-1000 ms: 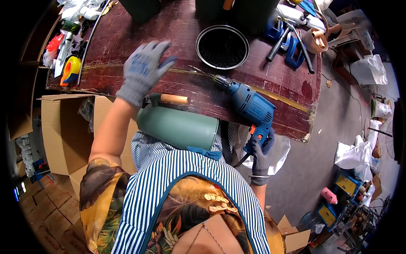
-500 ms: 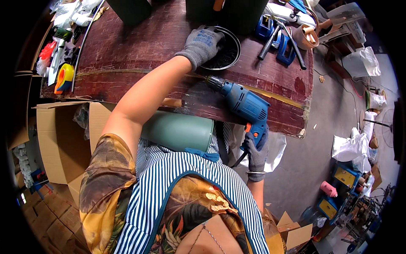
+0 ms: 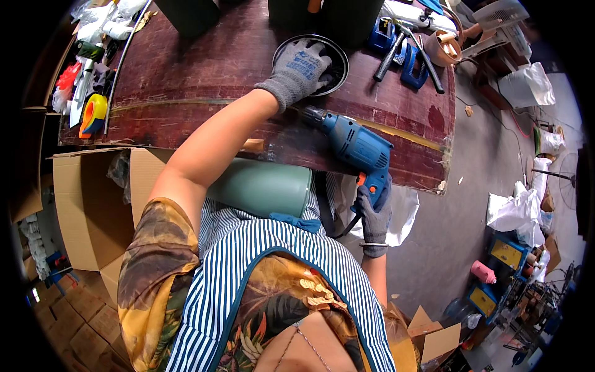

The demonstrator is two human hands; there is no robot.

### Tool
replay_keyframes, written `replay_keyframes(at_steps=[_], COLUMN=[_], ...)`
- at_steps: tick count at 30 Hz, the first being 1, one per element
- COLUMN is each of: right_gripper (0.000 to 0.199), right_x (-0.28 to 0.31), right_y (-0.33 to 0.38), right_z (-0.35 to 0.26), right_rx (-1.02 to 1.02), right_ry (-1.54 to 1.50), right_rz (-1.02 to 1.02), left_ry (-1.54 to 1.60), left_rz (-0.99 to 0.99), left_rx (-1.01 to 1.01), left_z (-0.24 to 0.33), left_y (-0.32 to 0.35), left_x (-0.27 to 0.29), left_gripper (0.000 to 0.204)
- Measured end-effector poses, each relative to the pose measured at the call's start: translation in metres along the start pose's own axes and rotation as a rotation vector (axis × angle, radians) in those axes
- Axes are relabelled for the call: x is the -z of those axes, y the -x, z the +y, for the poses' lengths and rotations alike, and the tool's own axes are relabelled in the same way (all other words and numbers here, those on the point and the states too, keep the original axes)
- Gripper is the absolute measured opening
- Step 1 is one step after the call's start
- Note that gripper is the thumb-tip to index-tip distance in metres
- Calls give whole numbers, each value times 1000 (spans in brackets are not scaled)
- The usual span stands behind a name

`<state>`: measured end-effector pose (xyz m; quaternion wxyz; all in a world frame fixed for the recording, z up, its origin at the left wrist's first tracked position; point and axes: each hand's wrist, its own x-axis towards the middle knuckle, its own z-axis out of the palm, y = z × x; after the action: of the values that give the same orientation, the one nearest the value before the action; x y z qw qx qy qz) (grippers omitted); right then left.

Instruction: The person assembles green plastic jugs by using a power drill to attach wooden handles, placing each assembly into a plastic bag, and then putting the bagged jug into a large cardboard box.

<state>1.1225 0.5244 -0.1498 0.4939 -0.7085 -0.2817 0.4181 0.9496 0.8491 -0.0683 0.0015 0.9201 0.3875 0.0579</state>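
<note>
Grey-gloved left hand (image 3: 299, 69) on round pan (image 3: 338, 59); right hand (image 3: 374, 208) gripping blue drill (image 3: 356, 146)

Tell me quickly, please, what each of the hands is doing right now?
Left hand: open, reaching into the round black pan.
Right hand: closed on the blue drill.

surface: dark red workbench (image 3: 186, 80) | on it: round black pan (image 3: 338, 62), blue drill (image 3: 356, 146) (lying flat), blue clamps (image 3: 409, 56)

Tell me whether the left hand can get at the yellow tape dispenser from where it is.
Probably yes: the left hand rests in the round pan, and bare tabletop lies between it and the dispenser, with nothing blocking.
</note>
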Motion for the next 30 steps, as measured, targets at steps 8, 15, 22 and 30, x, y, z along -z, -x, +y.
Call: replay_keyframes(at_steps=[8,15,22,30], right_gripper=[77,66,46,47], right_x=[-1,24,-8,-11], right_y=[-2,23,25,26], right_z=[5,-18,-25,-25], right_rx=[-11,-390,-272,-277], right_ry=[-206,-352,-341,-379], right_rz=[-51,-166,-176,-171], left_ry=[333,1829,2104,2121], left_rz=[231,237,-126,-157], left_rx=[85,440,931,926], left_z=[-19,-105,-108,-109], left_y=[10,131,171,169], left_x=[-12,-21,-29,-26], left_gripper=[24,12,13,14])
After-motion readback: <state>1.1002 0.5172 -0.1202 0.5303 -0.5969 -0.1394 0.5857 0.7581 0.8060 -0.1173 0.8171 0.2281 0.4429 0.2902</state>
